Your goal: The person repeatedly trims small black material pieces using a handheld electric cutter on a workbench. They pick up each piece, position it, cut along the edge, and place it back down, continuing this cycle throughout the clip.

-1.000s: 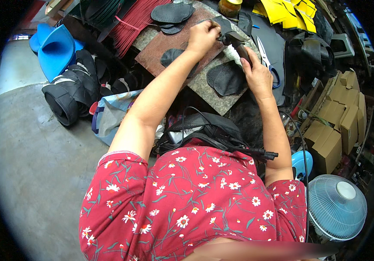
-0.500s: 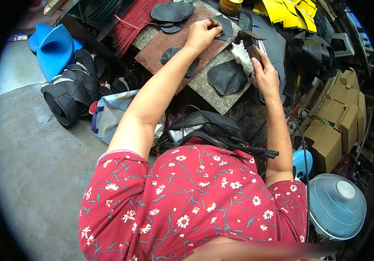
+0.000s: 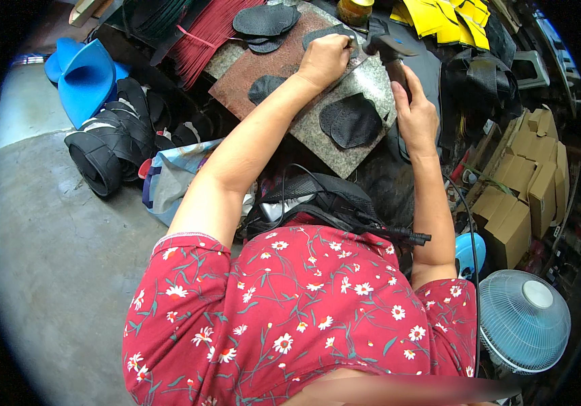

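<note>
My left hand is closed at the far part of a reddish-brown board. Its fingers pinch something small that I cannot make out, right beside a black sheet piece with a rounded edge. In my right hand is a hammer, gripped by its dark handle. The hammer's metal head is raised just right of my left fingertips, apart from them. Another black rounded piece lies on the board, partly behind my left forearm. Nearer me, overlapping black pieces rest on a speckled stone slab.
More black pieces are stacked at the board's far left, beside a red bundle of strands. A jar and yellow sheets sit at the back. Cardboard boxes and a fan stand right. A black bag is before me.
My left hand has shifted slightly right and toward me, and the black piece by it now shows farther left. The hammer has risen a little and turned in my right hand.
</note>
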`<state>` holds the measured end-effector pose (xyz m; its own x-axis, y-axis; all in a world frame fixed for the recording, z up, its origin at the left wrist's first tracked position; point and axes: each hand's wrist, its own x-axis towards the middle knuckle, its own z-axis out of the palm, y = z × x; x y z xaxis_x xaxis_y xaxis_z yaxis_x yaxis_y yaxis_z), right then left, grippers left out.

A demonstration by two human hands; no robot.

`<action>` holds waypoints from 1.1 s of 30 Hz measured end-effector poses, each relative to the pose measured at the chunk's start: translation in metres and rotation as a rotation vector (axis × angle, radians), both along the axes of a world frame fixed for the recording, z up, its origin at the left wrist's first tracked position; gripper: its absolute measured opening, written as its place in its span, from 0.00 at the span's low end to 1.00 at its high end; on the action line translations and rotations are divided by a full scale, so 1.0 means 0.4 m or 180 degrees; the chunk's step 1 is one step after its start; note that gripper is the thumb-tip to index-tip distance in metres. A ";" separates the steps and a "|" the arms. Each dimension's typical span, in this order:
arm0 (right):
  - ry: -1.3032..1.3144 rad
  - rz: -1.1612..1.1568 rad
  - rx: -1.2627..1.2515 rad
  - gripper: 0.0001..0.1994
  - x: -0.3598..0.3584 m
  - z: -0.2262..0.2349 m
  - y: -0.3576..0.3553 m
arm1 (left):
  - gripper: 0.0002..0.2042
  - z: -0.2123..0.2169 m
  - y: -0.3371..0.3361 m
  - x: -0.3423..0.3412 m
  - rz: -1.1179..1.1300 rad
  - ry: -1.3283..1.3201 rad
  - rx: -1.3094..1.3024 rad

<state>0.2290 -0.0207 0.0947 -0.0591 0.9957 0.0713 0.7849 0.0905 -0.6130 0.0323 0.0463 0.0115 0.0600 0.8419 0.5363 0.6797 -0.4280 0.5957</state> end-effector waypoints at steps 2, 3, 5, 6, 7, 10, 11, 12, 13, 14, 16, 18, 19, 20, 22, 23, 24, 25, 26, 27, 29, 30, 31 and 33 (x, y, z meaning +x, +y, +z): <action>-0.0328 0.0093 0.0073 0.21 0.013 -0.036 -0.007 | 0.08 -0.008 -0.002 -0.006 0.0078 -0.0093 -0.0089; -0.0377 0.0056 0.0053 0.21 0.011 -0.052 -0.005 | 0.08 -0.010 0.005 -0.011 0.0127 -0.0129 -0.0102; -0.0484 0.0246 -0.0075 0.21 0.007 -0.073 -0.006 | 0.10 -0.013 0.009 -0.018 0.0122 -0.0602 -0.0475; -0.0574 0.0231 -0.0160 0.21 0.002 -0.079 -0.006 | 0.09 -0.013 0.010 -0.020 0.0135 -0.1102 -0.0861; -0.0643 0.0280 -0.0273 0.21 -0.001 -0.083 -0.007 | 0.08 -0.014 0.009 -0.019 0.0171 -0.1612 -0.1334; -0.0571 0.0179 -0.0481 0.21 -0.005 -0.082 -0.003 | 0.06 -0.016 -0.016 -0.015 0.0071 -0.3040 -0.1242; -0.0548 0.0175 -0.0489 0.21 -0.005 -0.081 -0.002 | 0.06 -0.017 -0.023 -0.014 0.0090 -0.3364 -0.1170; -0.0530 0.0175 -0.0497 0.21 -0.003 -0.079 0.000 | 0.07 -0.017 -0.030 -0.015 -0.0020 -0.3429 -0.0957; -0.0517 0.0184 -0.0506 0.21 -0.001 -0.078 0.001 | 0.06 -0.019 -0.037 -0.018 -0.0005 -0.3054 -0.1157; -0.0484 0.0153 -0.0559 0.21 0.001 -0.077 0.003 | 0.06 -0.020 -0.043 -0.023 -0.0028 -0.2681 -0.1319; -0.0431 0.0115 -0.0677 0.21 0.005 -0.079 0.004 | 0.06 -0.022 -0.045 -0.032 0.0001 -0.1403 -0.1070; -0.0402 0.0148 -0.0446 0.21 0.012 -0.082 0.001 | 0.06 -0.024 -0.045 -0.033 0.0103 -0.1445 -0.1115; -0.0389 0.0162 -0.0331 0.21 0.017 -0.083 -0.002 | 0.06 -0.024 -0.044 -0.032 0.0152 -0.1468 -0.1138; -0.0375 0.0126 -0.0364 0.22 0.023 -0.085 -0.005 | 0.06 -0.024 -0.045 -0.030 0.0195 -0.1606 -0.1221; -0.0322 0.0066 -0.0426 0.22 0.036 -0.086 -0.011 | 0.07 -0.023 -0.046 -0.024 0.0291 -0.1907 -0.1440; -0.0299 0.0012 -0.0459 0.22 0.042 -0.085 -0.015 | 0.06 -0.023 -0.048 -0.020 0.0303 -0.1925 -0.1371; -0.0298 0.0020 -0.0408 0.22 0.049 -0.083 -0.017 | 0.06 -0.023 -0.053 -0.015 0.0333 -0.1966 -0.1364; -0.0296 0.0012 -0.0351 0.22 0.054 -0.081 -0.019 | 0.06 -0.024 -0.055 -0.013 0.0329 -0.2031 -0.1255; -0.0312 -0.0007 -0.0322 0.22 0.058 -0.078 -0.020 | 0.06 -0.025 -0.054 -0.012 0.0378 -0.1970 -0.1284; -0.0260 -0.0023 -0.0359 0.22 0.061 -0.074 -0.021 | 0.06 -0.027 -0.054 -0.011 0.0388 -0.1938 -0.1224; -0.0177 -0.0037 -0.0442 0.22 0.067 -0.067 -0.021 | 0.06 -0.035 -0.051 -0.008 0.0417 -0.1825 -0.1109; -0.0189 -0.0088 -0.0501 0.22 0.067 -0.064 -0.022 | 0.06 -0.038 -0.050 -0.007 0.0440 -0.1742 -0.1052; -0.0184 -0.0101 -0.0509 0.22 0.067 -0.061 -0.022 | 0.06 -0.042 -0.049 -0.007 0.0465 -0.1657 -0.0991; -0.0128 -0.0088 -0.0407 0.22 0.063 -0.053 -0.022 | 0.06 -0.045 -0.048 -0.006 0.0500 -0.1630 -0.0981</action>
